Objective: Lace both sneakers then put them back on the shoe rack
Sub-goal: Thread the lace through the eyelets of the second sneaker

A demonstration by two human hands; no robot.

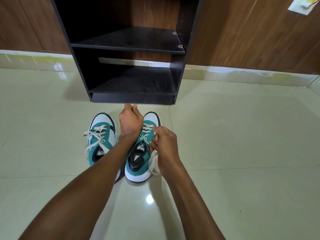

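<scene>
Two teal and white sneakers stand side by side on the floor, toes pointing at the shoe rack (128, 49). The left sneaker (102, 135) has cream laces threaded, their loose ends lying out to its left. The right sneaker (138, 158) sits between my hands. My left hand (130, 122) is closed in a fist just past that shoe's toe side; what it grips is hidden. My right hand (165, 144) pinches the cream lace (153, 163) at the shoe's right side, and the lace hangs down beside the sole.
The black shoe rack has two bare shelves and stands against a brown wood-panelled wall. Glossy pale floor tiles (242, 135) spread out on both sides. A white strip runs along the foot of the wall.
</scene>
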